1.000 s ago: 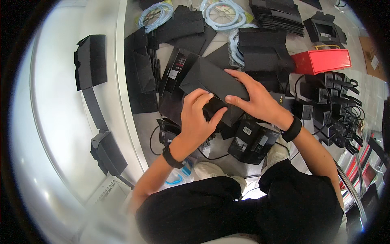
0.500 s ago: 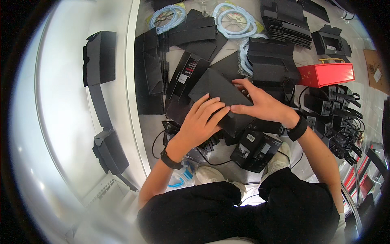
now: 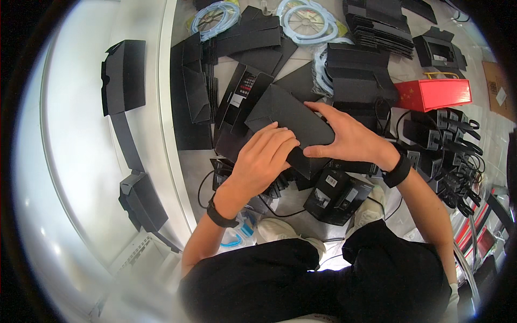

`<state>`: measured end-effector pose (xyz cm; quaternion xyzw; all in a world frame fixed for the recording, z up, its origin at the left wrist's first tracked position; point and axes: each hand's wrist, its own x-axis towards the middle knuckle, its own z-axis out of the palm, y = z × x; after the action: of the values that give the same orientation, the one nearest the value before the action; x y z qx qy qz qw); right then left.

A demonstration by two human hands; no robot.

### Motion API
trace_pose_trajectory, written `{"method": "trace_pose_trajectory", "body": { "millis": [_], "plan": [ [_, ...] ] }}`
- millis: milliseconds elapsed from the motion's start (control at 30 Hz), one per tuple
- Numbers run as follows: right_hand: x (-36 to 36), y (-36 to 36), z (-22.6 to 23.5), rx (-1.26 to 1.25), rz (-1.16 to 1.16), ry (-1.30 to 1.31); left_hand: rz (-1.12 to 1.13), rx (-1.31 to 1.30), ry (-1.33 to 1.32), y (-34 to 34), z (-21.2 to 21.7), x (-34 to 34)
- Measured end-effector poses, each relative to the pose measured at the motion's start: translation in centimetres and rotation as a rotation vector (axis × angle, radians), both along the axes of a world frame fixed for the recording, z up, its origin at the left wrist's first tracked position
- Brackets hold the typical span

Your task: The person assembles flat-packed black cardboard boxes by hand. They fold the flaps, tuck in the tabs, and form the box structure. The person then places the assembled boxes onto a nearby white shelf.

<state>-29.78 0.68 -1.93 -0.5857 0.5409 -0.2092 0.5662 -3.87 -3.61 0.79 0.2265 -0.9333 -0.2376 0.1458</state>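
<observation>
Both of my hands hold a plain black cardboard box (image 3: 288, 110) at the middle of the view. My left hand (image 3: 263, 153) is closed over its near left edge, with the fingers bent close together on the top face. Around the right end, my right hand (image 3: 353, 133) grips with the thumb on the near side and the fingers on the far side. Just beyond the box's left end lies an open black box (image 3: 245, 99) with a printed label inside. A printed black box (image 3: 338, 196) stands nearer to me, between my shoes.
Flattened black cartons (image 3: 377, 27) are stacked at the far right. Coiled pale blue tubing (image 3: 307, 24) lies at the far side. A red gift box (image 3: 433, 94) stands right, beside several black devices with cables (image 3: 441, 145). A white ledge (image 3: 161, 107) runs along the left.
My left hand's fingers have drawn closer together and bent more on the box's near edge. My right hand keeps its hold, and the box has barely shifted.
</observation>
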Motion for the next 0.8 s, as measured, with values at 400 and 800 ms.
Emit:
{"method": "trace_pose_trajectory", "body": {
  "millis": [400,800],
  "plan": [
    [1.9,1.4,-0.9,-0.152,-0.146,0.049,-0.014,-0.049,-0.031,0.5,-0.6,0.1],
    [2.5,1.0,-1.2,-0.154,-0.24,-0.002,0.033,0.077,-0.077,1.3,-0.2,-0.9]
  ]
}}
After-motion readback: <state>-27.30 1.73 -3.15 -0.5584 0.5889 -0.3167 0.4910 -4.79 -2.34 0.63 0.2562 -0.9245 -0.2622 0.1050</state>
